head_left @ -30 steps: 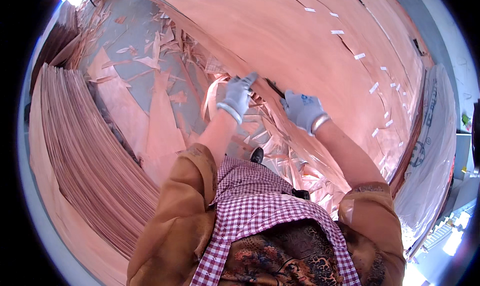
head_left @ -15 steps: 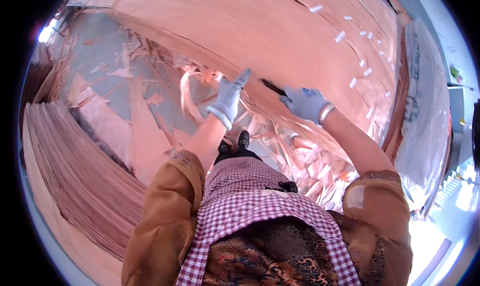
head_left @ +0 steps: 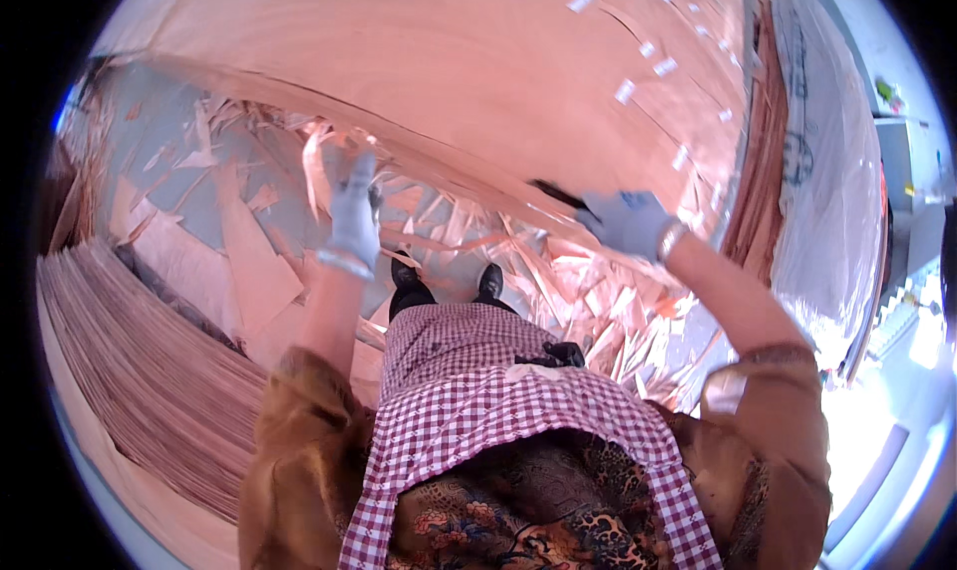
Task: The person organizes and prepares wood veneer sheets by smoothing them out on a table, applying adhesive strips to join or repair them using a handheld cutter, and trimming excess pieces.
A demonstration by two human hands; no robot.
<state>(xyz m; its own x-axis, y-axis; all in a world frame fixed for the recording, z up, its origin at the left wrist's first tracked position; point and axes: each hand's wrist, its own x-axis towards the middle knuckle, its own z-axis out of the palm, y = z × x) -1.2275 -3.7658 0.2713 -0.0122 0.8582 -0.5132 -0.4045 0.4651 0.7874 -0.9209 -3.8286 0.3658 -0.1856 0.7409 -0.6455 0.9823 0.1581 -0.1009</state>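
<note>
A large sheet of pinkish-tan wood veneer (head_left: 399, 71) spreads out in front of me, its near edge running from upper left to lower right. My right hand (head_left: 630, 223), in a grey-white glove, is closed around a narrow black knife-like tool (head_left: 560, 193). The tool points left and lies over the sheet's near edge. My left hand (head_left: 356, 216), gloved the same way, is apart from the right one and just short of that edge. Its fingers stretch forward, slightly blurred, and I see nothing held in them.
Torn veneer scraps (head_left: 588, 311) cover the floor below the edge and around my shoes (head_left: 490, 281). A thick stack of veneer sheets (head_left: 150, 361) stands at left. White tape pieces (head_left: 625, 91) dot the sheet's right part. A plastic-wrapped stack (head_left: 827, 171) stands at right.
My left hand has moved left, away from the right hand. My right hand keeps the black tool, a little farther right in view. The whole view has shifted somewhat.
</note>
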